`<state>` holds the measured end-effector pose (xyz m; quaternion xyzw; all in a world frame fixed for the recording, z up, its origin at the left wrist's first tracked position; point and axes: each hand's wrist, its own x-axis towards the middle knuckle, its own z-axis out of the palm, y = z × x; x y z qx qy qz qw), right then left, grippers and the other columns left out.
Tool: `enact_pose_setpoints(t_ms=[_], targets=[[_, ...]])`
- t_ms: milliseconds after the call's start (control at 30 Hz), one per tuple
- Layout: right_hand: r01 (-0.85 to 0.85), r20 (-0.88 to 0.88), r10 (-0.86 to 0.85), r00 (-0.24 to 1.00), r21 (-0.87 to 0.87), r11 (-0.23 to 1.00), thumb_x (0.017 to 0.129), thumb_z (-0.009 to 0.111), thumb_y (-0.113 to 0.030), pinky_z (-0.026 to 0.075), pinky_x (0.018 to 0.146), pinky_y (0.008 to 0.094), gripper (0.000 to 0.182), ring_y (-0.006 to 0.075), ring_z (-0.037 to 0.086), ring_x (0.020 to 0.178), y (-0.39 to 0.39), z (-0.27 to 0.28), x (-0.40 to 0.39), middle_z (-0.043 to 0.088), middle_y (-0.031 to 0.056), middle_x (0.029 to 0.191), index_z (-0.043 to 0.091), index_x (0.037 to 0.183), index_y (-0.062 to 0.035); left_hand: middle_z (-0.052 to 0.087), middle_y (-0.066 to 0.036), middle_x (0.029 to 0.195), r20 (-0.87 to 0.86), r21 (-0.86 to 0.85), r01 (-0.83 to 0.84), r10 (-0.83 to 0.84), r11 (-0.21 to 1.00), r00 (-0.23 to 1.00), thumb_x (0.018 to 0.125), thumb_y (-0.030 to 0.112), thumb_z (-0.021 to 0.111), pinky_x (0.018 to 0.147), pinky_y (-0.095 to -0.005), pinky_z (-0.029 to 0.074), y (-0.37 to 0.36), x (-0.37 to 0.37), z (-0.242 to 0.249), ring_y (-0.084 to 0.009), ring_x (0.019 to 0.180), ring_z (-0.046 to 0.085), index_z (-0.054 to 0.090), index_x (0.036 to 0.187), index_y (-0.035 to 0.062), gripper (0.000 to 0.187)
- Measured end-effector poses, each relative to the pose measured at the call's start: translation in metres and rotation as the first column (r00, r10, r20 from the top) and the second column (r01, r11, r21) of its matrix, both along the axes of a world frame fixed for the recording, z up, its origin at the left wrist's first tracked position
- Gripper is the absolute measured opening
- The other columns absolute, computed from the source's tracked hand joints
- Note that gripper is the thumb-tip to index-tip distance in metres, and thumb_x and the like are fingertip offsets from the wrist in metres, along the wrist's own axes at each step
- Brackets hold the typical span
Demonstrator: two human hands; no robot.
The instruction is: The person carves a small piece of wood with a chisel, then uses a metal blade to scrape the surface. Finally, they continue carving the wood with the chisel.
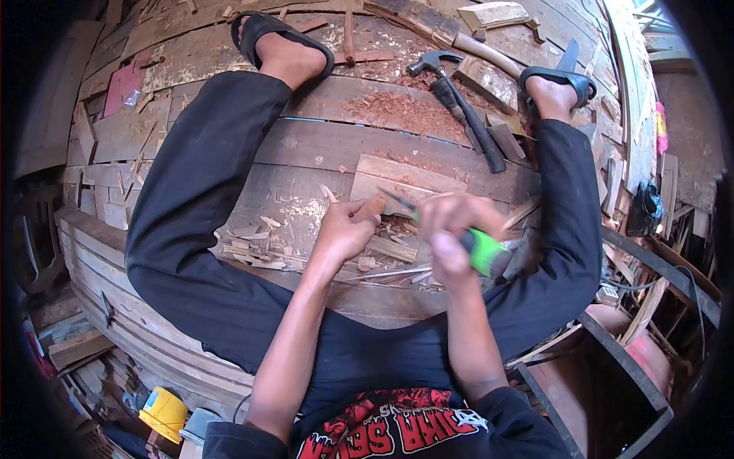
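Observation:
My left hand pinches a small reddish-brown piece of wood low over the planks. Wrapped in my right hand is a green-handled tool, blurred by motion. Its thin dark shaft points left, and the tip is right by the wood piece and my left fingertips. I cannot tell whether it is a screwdriver or a slim file. Just beyond both hands lies a flat pale board, partly behind them. Wood offcuts and splinters lie beneath my hands.
On the plank floor, a claw hammer lies beside a dark-handled tool. Reddish shavings are scattered nearby. A wood block and a saw blade are near my right foot. My legs frame the work area.

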<state>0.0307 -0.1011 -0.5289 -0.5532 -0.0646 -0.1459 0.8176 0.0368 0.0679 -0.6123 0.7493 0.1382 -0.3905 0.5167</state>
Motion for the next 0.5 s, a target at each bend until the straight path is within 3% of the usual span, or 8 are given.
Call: enact_pose_setpoints(t_ms=[100,133,233,267,367,400,467,500], targets=[[-0.03,-0.077,-0.001,0.997,-0.408,0.912,0.077,0.067,-0.005,0.031,0.045,0.0291,0.031,0.0117,0.042,0.046,0.012,-0.032,0.003,0.045,-0.0014,0.054,0.038,0.066,-0.0088,0.071,-0.005,0.081,0.01,-0.017,-0.031,0.032,0.999,0.999,0.092,0.029,0.07,0.07,-0.0273,0.05,-0.001,0.001,0.002,-0.0107,0.074,0.061,0.075,0.112,-0.0041,0.039],[-0.046,-0.083,0.024,0.996,-0.274,0.961,0.078,0.067,-0.007,0.03,0.045,0.0282,0.031,0.0113,0.043,0.046,0.012,-0.034,0.004,0.045,-0.0015,0.054,0.039,0.066,-0.0095,0.072,-0.007,0.082,0.077,0.0,-0.019,0.019,1.0,0.997,0.089,0.026,0.072,0.07,-0.0291,0.051,0.0,0.0,-0.002,-0.011,0.075,0.063,0.074,0.114,-0.0046,0.04],[-0.01,-0.069,0.018,0.997,0.111,0.994,0.08,0.068,-0.003,0.037,0.049,0.0264,0.028,0.0103,0.047,0.051,0.002,0.001,0.005,0.053,0.0039,0.059,0.044,0.066,-0.0074,0.074,-0.01,0.086,0.042,0.033,0.012,-0.014,0.999,0.999,0.087,0.021,0.071,0.073,-0.0301,0.053,0.002,-0.001,-0.004,-0.0124,0.079,0.066,0.073,0.116,-0.0055,0.04],[-0.034,0.009,0.033,0.999,0.049,0.998,0.08,0.067,-0.003,0.038,0.048,0.0265,0.028,0.0102,0.046,0.051,-0.002,0.005,0.008,0.052,0.0036,0.058,0.043,0.066,-0.0073,0.075,-0.012,0.089,0.057,0.047,0.002,-0.005,0.999,0.998,0.085,0.017,0.07,0.076,-0.0303,0.053,0.0,-0.001,0.003,-0.0136,0.083,0.068,0.073,0.116,-0.0054,0.039],[0.009,-0.131,-0.024,0.991,-0.108,0.994,0.08,0.067,-0.003,0.037,0.047,0.0262,0.028,0.0094,0.044,0.051,-0.001,-0.046,0.0,0.05,0.0024,0.057,0.043,0.066,-0.007,0.076,-0.012,0.089,0.06,0.049,0.024,-0.027,0.999,0.998,0.084,0.016,0.07,0.079,-0.031,0.054,-0.002,0.0,0.004,-0.0157,0.084,0.069,0.073,0.116,-0.005,0.038],[-0.03,-0.126,-0.014,0.992,-0.343,0.939,0.084,0.068,-0.013,0.033,0.046,0.0272,0.03,0.0098,0.04,0.047,0.001,-0.052,0.003,0.045,0.0009,0.057,0.041,0.071,-0.0093,0.076,-0.013,0.09,0.075,0.044,0.034,-0.037,0.998,0.996,0.084,0.016,0.069,0.079,-0.0315,0.054,-0.004,0.001,0.004,-0.0166,0.084,0.07,0.073,0.116,-0.0051,0.038],[0.005,-0.087,-0.016,0.996,-0.127,0.992,0.084,0.067,-0.012,0.033,0.046,0.0273,0.03,0.0093,0.038,0.047,-0.003,-0.044,0.011,0.043,0.0,0.057,0.04,0.071,-0.0092,0.076,-0.015,0.091,0.101,0.048,0.048,-0.052,0.998,0.994,0.084,0.014,0.068,0.08,-0.0326,0.054,-0.003,0.0,0.003,-0.0184,0.085,0.071,0.072,0.116,-0.0055,0.038],[0.024,-0.086,-0.024,0.996,-0.011,1.0,0.084,0.067,-0.012,0.032,0.046,0.0273,0.03,0.009,0.037,0.047,-0.002,-0.031,0.01,0.043,-0.0004,0.056,0.04,0.071,-0.0091,0.075,-0.02,0.091,0.122,0.064,0.042,-0.049,0.997,0.991,0.082,0.014,0.067,0.082,-0.0362,0.055,-0.002,-0.004,0.005,-0.0255,0.087,0.072,0.073,0.114,-0.0034,0.037]])
